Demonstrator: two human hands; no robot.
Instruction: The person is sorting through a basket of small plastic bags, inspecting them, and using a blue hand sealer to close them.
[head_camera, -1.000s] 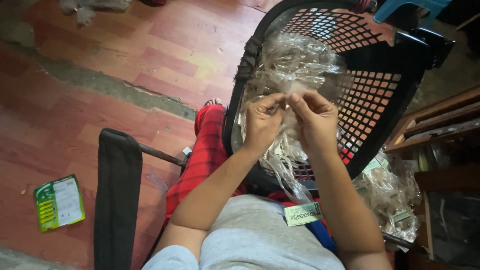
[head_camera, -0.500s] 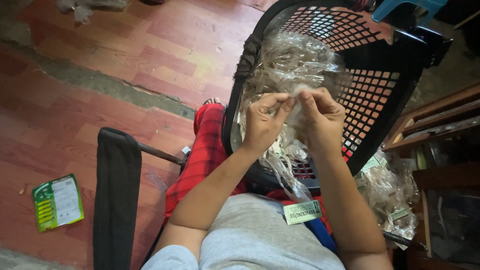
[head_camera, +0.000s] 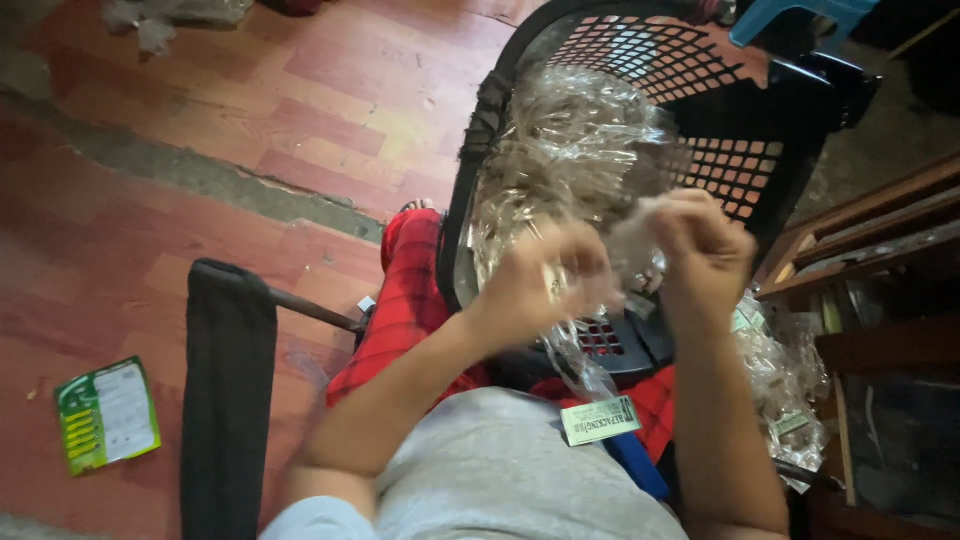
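A black plastic lattice basket (head_camera: 760, 160) rests tilted on my lap, filled with crinkled clear plastic packets (head_camera: 575, 140). My left hand (head_camera: 545, 285) is blurred in front of the basket, fingers curled around clear plastic from the pile. My right hand (head_camera: 705, 250) is raised to the right of it, pinching a small clear plastic packet (head_camera: 635, 235) stretched between both hands. A long strip of plastic hangs down to a green-and-white label (head_camera: 600, 420) on my grey shirt.
A black chair arm (head_camera: 230, 390) stands at my left. A green-and-white card (head_camera: 105, 415) lies on the red tiled floor. More clear packets (head_camera: 785, 375) are heaped at my right beside wooden shelves (head_camera: 880, 250). A blue stool (head_camera: 800, 15) stands behind the basket.
My hands were together in front of the pile; they have now pulled apart, the right one moving right and up, the left dropping slightly. Both are motion-blurred.
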